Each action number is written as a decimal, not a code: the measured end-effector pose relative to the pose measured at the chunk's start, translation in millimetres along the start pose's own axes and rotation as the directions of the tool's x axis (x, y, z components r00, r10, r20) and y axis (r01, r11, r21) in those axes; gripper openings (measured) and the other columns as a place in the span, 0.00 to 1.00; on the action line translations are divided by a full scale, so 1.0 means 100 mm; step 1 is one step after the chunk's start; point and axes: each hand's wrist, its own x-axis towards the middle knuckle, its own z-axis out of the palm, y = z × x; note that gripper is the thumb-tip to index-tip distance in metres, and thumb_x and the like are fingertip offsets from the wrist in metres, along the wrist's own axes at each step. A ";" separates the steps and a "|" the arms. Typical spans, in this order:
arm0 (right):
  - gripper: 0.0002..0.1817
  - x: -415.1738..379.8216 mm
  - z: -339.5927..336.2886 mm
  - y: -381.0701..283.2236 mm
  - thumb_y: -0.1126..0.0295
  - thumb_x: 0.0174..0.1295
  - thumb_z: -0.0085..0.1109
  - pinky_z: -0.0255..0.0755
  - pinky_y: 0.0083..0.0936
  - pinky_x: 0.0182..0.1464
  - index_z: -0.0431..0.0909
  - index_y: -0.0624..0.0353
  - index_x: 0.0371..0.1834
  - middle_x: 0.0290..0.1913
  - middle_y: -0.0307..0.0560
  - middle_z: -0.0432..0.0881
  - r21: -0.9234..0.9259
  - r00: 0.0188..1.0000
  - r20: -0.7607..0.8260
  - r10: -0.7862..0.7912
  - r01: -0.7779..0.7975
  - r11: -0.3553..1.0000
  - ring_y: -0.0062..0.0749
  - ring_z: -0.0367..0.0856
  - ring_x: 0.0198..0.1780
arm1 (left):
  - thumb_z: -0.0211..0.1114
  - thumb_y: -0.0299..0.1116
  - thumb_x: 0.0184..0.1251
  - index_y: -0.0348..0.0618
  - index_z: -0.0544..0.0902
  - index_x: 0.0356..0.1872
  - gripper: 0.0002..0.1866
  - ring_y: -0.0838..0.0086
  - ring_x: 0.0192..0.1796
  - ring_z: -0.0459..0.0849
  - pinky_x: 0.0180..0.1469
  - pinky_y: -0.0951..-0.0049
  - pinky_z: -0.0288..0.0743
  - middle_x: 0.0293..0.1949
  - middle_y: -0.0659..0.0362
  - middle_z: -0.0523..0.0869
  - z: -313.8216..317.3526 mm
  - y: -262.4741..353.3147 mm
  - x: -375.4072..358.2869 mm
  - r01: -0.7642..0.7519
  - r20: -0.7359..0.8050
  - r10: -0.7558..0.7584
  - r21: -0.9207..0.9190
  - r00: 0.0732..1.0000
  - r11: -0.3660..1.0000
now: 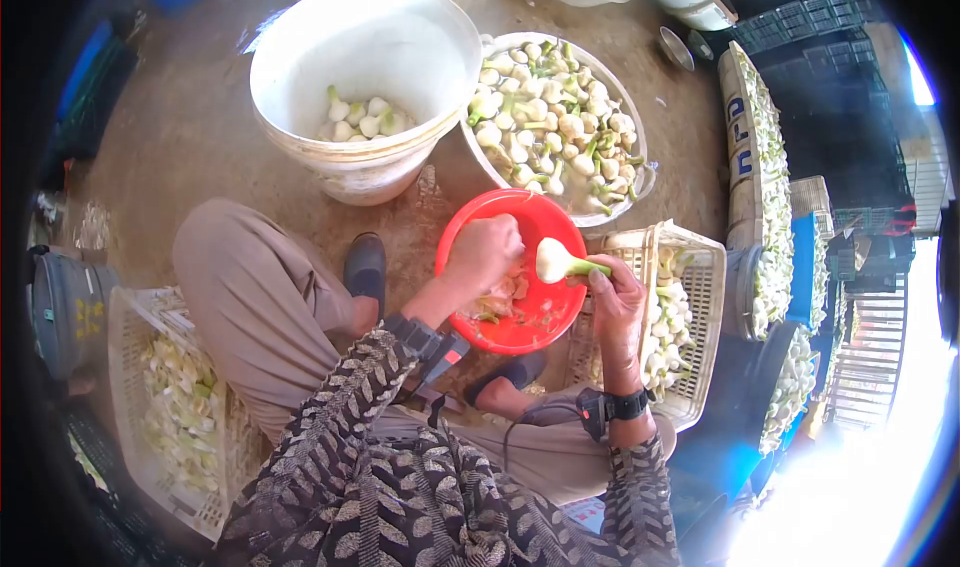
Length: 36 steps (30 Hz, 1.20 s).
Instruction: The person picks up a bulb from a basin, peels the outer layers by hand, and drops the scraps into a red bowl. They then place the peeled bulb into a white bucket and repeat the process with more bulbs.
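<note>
My right hand (617, 302) grips a fresh garlic bulb (552, 261) by its green stem, with the white head pointing left. My left hand (484, 251) is closed, fingers curled, just left of the bulb and apart from it; whatever it may hold is hidden. Both hands are over a red basin (460, 324), with papery peelings (497, 305) lying inside. Beyond the basin, a wide white tub (625, 102) contains many garlic bulbs in water. To its left stands a tall white bucket (290, 97) with several clean bulbs (365, 119) at the bottom.
A plastic crate (708, 332) of garlic stands by my right knee, and another crate (130, 407) with pale pieces sits at my left. Long containers heaped with garlic (770, 197) line the right side. A metal bowl (677, 49) lies on the floor farther back.
</note>
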 end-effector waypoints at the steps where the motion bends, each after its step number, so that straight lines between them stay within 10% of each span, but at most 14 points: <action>1: 0.10 0.01 0.01 -0.03 0.79 0.61 0.51 0.73 0.20 0.44 0.76 0.69 0.45 0.39 0.47 0.81 -0.001 1.000 0.002 -0.002 0.002 1.000 0.26 0.82 0.37 | 0.56 0.29 0.58 0.36 0.75 0.31 0.06 0.58 0.27 0.79 0.31 0.64 0.71 0.24 0.49 0.77 0.01 -0.05 -0.01 -0.001 -0.003 0.001 -0.001 1.000 1.000; 4: 0.10 -0.05 -0.03 -0.05 0.80 0.61 0.51 0.73 0.20 0.44 0.76 0.69 0.45 0.38 0.47 0.81 -0.050 0.998 -0.052 -0.020 0.017 0.999 0.26 0.81 0.37 | 0.57 0.31 0.60 0.36 0.77 0.33 0.08 0.70 0.26 0.78 0.31 0.71 0.70 0.23 0.54 0.77 0.05 0.00 -0.09 0.073 -0.037 -0.092 -0.351 0.995 0.934; 6: 0.10 -0.03 -0.03 -0.04 0.81 0.61 0.51 0.73 0.20 0.43 0.76 0.69 0.45 0.38 0.47 0.81 -0.078 0.999 -0.035 -0.009 0.007 0.997 0.26 0.82 0.37 | 0.56 0.33 0.62 0.36 0.78 0.33 0.09 0.79 0.27 0.74 0.31 0.75 0.69 0.23 0.60 0.75 -0.01 0.17 -0.17 0.179 0.200 -0.081 -0.544 0.976 0.820; 11: 0.10 -0.06 -0.06 -0.02 0.82 0.60 0.51 0.74 0.19 0.41 0.76 0.69 0.45 0.38 0.48 0.81 -0.144 1.000 0.011 0.014 -0.012 0.990 0.27 0.83 0.37 | 0.50 0.33 0.65 0.36 0.75 0.29 0.11 0.81 0.26 0.73 0.29 0.77 0.68 0.23 0.63 0.75 -0.04 0.17 -0.18 0.028 0.227 0.067 -0.392 0.972 0.920; 20: 0.10 -0.07 -0.09 0.02 0.82 0.60 0.51 0.75 0.19 0.41 0.76 0.70 0.44 0.39 0.48 0.81 -0.011 1.000 -0.021 0.012 -0.012 1.000 0.28 0.83 0.37 | 0.50 0.36 0.69 0.39 0.74 0.27 0.13 0.86 0.21 0.70 0.24 0.85 0.63 0.21 0.66 0.74 0.00 0.26 -0.22 0.292 0.283 -0.101 -0.791 0.954 0.538; 26: 0.10 0.00 -0.13 -0.18 0.81 0.59 0.52 0.74 0.19 0.40 0.77 0.69 0.43 0.38 0.46 0.82 -0.239 0.998 0.061 -0.019 0.033 0.971 0.25 0.83 0.37 | 0.51 0.35 0.69 0.38 0.76 0.30 0.12 0.77 0.22 0.75 0.26 0.78 0.68 0.21 0.61 0.76 0.20 -0.03 -0.12 0.215 0.251 -0.056 -0.669 0.966 0.711; 28: 0.09 0.24 -0.13 -0.32 0.78 0.59 0.52 0.74 0.20 0.41 0.78 0.68 0.42 0.35 0.46 0.83 -0.280 0.999 -0.045 0.006 -0.019 0.960 0.23 0.82 0.37 | 0.51 0.29 0.66 0.39 0.78 0.37 0.08 0.60 0.27 0.78 0.33 0.64 0.72 0.23 0.54 0.78 0.28 -0.21 -0.05 0.209 0.135 -0.191 -0.137 0.972 0.968; 30: 0.13 0.65 -0.05 -0.50 0.74 0.61 0.52 0.74 0.21 0.45 0.77 0.69 0.46 0.36 0.46 0.84 -0.338 0.989 0.054 -0.139 0.149 0.929 0.25 0.81 0.40 | 0.52 0.25 0.61 0.42 0.80 0.41 0.10 0.49 0.33 0.78 0.40 0.55 0.71 0.25 0.50 0.79 0.43 -0.23 -0.11 0.194 0.139 -0.180 -0.095 0.974 0.976; 32: 0.15 1.00 0.16 -0.70 0.70 0.63 0.52 0.72 0.25 0.50 0.75 0.69 0.49 0.43 0.47 0.83 -0.166 0.945 0.123 -0.302 0.319 0.933 0.27 0.79 0.48 | 0.53 0.31 0.62 0.43 0.80 0.44 0.12 0.54 0.34 0.80 0.35 0.57 0.73 0.28 0.49 0.80 0.50 -0.25 -0.17 -0.211 0.154 0.186 0.171 0.970 0.962; 34: 0.16 1.43 0.10 -0.69 0.68 0.63 0.53 0.71 0.27 0.51 0.76 0.66 0.50 0.44 0.50 0.83 0.047 0.951 0.199 -0.238 0.233 0.971 0.33 0.79 0.50 | 0.53 0.33 0.62 0.41 0.79 0.46 0.14 0.55 0.38 0.81 0.36 0.57 0.73 0.31 0.47 0.81 0.48 -0.24 -0.07 -0.295 0.223 0.246 0.228 0.943 0.928; 36: 0.17 1.96 -0.22 -0.16 0.65 0.62 0.52 0.71 0.30 0.51 0.76 0.60 0.52 0.44 0.56 0.82 -0.512 0.934 0.325 -0.146 0.304 0.803 0.41 0.80 0.48 | 0.54 0.31 0.60 0.41 0.79 0.46 0.14 0.55 0.37 0.81 0.36 0.55 0.73 0.31 0.48 0.81 0.36 -0.15 0.06 -0.183 0.480 -0.022 0.376 0.877 0.908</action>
